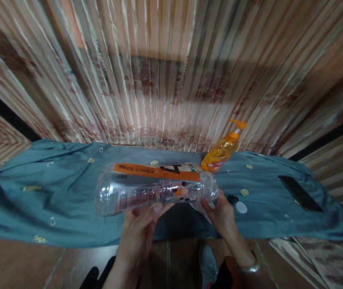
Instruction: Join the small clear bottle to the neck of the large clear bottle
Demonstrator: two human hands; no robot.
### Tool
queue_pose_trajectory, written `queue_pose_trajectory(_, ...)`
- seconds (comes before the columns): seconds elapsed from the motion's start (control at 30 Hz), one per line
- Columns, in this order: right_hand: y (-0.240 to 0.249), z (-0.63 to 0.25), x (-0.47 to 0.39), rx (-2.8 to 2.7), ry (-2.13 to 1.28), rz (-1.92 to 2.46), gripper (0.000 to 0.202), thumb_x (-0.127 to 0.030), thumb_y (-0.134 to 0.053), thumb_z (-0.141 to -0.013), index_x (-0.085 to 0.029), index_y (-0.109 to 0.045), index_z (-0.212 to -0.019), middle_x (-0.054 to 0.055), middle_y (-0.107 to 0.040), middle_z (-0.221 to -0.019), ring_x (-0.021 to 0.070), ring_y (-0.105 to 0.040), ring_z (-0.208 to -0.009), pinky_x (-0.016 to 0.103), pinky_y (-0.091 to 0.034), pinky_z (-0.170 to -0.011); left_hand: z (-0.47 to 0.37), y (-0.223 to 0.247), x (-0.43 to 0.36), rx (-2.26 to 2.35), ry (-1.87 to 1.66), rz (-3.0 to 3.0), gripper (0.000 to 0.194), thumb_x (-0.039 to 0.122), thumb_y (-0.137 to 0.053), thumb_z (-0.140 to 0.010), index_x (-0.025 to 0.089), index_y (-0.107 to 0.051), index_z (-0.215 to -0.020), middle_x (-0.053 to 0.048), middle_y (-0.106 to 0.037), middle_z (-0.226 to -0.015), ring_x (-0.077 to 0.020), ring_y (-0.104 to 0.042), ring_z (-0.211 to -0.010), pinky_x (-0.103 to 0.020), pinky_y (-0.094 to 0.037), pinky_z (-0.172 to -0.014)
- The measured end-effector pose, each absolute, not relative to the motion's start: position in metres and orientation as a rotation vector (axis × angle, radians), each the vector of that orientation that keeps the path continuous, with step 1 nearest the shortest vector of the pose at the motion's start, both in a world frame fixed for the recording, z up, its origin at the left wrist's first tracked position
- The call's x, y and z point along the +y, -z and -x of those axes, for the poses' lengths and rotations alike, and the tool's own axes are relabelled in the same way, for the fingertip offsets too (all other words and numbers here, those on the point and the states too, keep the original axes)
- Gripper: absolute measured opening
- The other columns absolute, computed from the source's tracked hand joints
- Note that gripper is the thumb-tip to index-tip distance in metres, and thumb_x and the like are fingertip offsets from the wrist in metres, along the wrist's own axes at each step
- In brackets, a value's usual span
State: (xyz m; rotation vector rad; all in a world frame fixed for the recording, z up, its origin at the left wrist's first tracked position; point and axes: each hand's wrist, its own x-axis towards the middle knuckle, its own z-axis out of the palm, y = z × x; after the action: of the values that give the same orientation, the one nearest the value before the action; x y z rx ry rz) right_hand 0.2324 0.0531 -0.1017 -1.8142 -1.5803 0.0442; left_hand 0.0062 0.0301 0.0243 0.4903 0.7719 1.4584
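Observation:
A large clear plastic bottle (147,188) with an orange printed label lies sideways in the air above the cloth-covered table, its neck pointing right. My left hand (141,226) is closed around its underside, thumb along the near side and the other fingers mostly hidden. At the neck end my right hand (224,214) is closed, thumb and fingers against the bottle's mouth. A thin white piece, like tissue or paper (202,212), shows beside the right thumb, partly hidden. Just right of that hand, a black cap (233,199) and a white round lid (241,207) lie on the cloth.
An orange pump bottle (220,152) stands behind the plastic bottle's neck. A dark phone (300,193) lies at the right on the teal cloth (69,192). A patterned pleated curtain (159,80) hangs close behind the table. Below the front edge is a tiled floor.

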Motion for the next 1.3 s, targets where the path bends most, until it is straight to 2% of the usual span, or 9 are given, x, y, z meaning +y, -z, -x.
queue_pose_trajectory(0.3,0.1042,-0.233,0.0532,-1.576,-0.038,1.84,0.057,-0.062,-0.044,-0.083,-0.014,-0.054,-0.112,0.014,-0.069,-0.094,0.0273,-0.067,-0.085,0.036,-0.052,-0.068,-0.0029,-0.0186,0.0308,0.754,-1.444,-0.483,0.036,0.016,-0.077,-0.065,0.018,-0.071,-0.101,-0.008,-0.076,-0.095,-0.0303,-0.069,-0.098,-0.046,-0.056,-0.086)
queue_pose_trajectory(0.6,0.1031,-0.2337,0.0528,-1.596,-0.029,1.842,0.054,-0.058,-0.045,-0.084,-0.014,-0.054,-0.113,0.014,-0.069,-0.094,0.0264,-0.067,-0.083,0.034,-0.052,-0.066,-0.0034,-0.0199,0.0318,0.743,-1.438,-0.51,0.037,0.017,-0.077,-0.066,0.018,-0.07,-0.102,-0.009,-0.076,-0.097,-0.0302,-0.069,-0.099,-0.043,-0.057,-0.084)
queue_pose_trajectory(1.03,0.1025,-0.2337,0.053,-1.591,-0.04,1.832,0.055,-0.06,-0.044,-0.083,-0.014,-0.053,-0.112,0.014,-0.069,-0.094,0.0271,-0.067,-0.085,0.036,-0.053,-0.068,-0.0021,-0.0182,0.0309,0.749,-1.447,-0.489,0.036,0.015,-0.077,-0.064,0.017,-0.071,-0.099,-0.009,-0.076,-0.097,-0.0305,-0.069,-0.098,-0.049,-0.055,-0.087)
queue_pose_trajectory(1.3,0.1056,-0.234,0.0535,-1.585,-0.029,1.839,0.054,-0.058,-0.045,-0.083,-0.014,-0.054,-0.112,0.014,-0.069,-0.092,0.0269,-0.068,-0.084,0.035,-0.052,-0.068,-0.0015,-0.0166,0.0327,0.744,-1.435,-0.512,0.036,0.016,-0.077,-0.066,0.017,-0.071,-0.101,-0.009,-0.076,-0.096,-0.0289,-0.069,-0.098,-0.043,-0.057,-0.084)
